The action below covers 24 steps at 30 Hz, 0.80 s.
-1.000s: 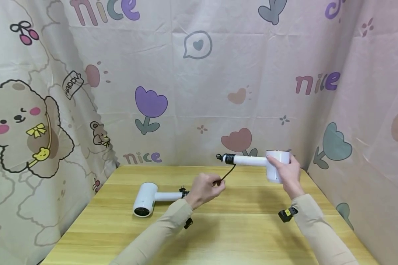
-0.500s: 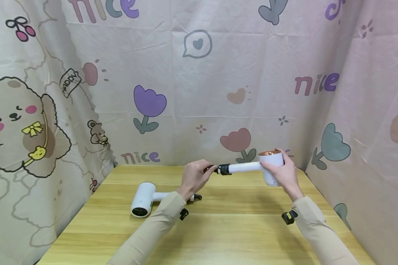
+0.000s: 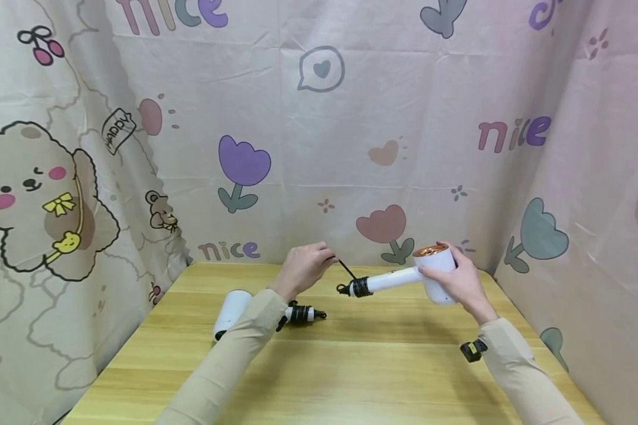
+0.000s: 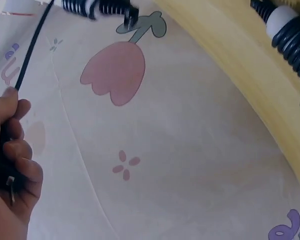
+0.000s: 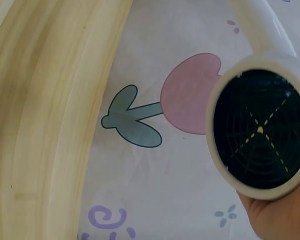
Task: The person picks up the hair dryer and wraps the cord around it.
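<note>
My right hand (image 3: 459,280) grips the head of a white hair dryer (image 3: 440,273) above the table, its copper-coloured ring facing up. The dryer's handle slants down to the left, with black cord (image 3: 360,287) coiled round its end. Up and left of that coil, my left hand (image 3: 305,268) holds the cord's free end; the left wrist view shows curled fingers round a black plug (image 4: 5,175) with metal prongs. A straight stretch of cord (image 4: 34,45) runs from there to the handle. In the right wrist view, the dryer's dark round grille (image 5: 260,130) faces the camera.
A second white hair dryer (image 3: 233,310) lies on the wooden table (image 3: 383,378) at the left, partly behind my left forearm. Its handle end also bears coiled black cord (image 3: 300,314). Printed curtains (image 3: 319,147) stand behind the table and at both sides.
My left hand has moved up and slightly left, passing near the handle's end with the cord. The held dryer's handle has tipped lower at its corded end, and its copper ring shows more.
</note>
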Each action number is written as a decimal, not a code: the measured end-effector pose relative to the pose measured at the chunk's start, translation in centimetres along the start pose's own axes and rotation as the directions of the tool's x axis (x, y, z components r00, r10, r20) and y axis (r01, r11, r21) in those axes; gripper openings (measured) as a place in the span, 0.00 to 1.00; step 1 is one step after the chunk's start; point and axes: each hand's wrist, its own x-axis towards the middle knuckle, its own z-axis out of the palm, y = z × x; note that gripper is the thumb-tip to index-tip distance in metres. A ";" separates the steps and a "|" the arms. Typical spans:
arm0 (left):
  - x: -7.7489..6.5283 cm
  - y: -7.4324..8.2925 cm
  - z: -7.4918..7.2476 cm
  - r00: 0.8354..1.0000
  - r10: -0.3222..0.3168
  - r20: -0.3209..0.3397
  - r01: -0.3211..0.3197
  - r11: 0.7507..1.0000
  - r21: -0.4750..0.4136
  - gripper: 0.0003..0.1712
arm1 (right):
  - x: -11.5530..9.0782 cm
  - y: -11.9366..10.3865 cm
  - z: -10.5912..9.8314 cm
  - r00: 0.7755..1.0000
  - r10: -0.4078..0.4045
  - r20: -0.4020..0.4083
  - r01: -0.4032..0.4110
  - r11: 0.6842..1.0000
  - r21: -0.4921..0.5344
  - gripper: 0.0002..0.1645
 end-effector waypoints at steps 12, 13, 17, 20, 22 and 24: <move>0.8 -0.7 0.2 0.991 -0.039 0.129 0.054 0.991 -0.120 0.06 | -0.1 -0.4 -0.7 0.971 -0.169 0.167 0.154 0.983 0.096 0.48; 0.8 -0.7 0.3 0.989 -0.042 0.143 0.060 0.990 -0.128 0.07 | -0.1 -0.4 -0.7 0.967 -0.181 0.179 0.162 0.980 0.117 0.47; 0.8 -0.7 0.9 0.976 -0.073 0.205 0.113 0.975 -0.193 0.08 | -0.1 -0.3 -0.6 0.951 -0.216 0.222 0.172 0.964 0.203 0.46; 0.6 -0.7 1.5 0.962 -0.104 0.253 0.170 0.953 -0.252 0.09 | -0.1 -0.1 -0.6 0.945 -0.229 0.233 0.171 0.955 0.243 0.45; 0.4 -0.7 1.8 0.955 -0.123 0.268 0.202 0.935 -0.291 0.09 | -0.1 0.1 -0.7 0.944 -0.234 0.233 0.173 0.951 0.256 0.45; 0.3 -0.7 2.1 0.951 -0.141 0.275 0.230 0.917 -0.325 0.09 | -0.1 0.3 -0.8 0.942 -0.239 0.236 0.173 0.948 0.269 0.45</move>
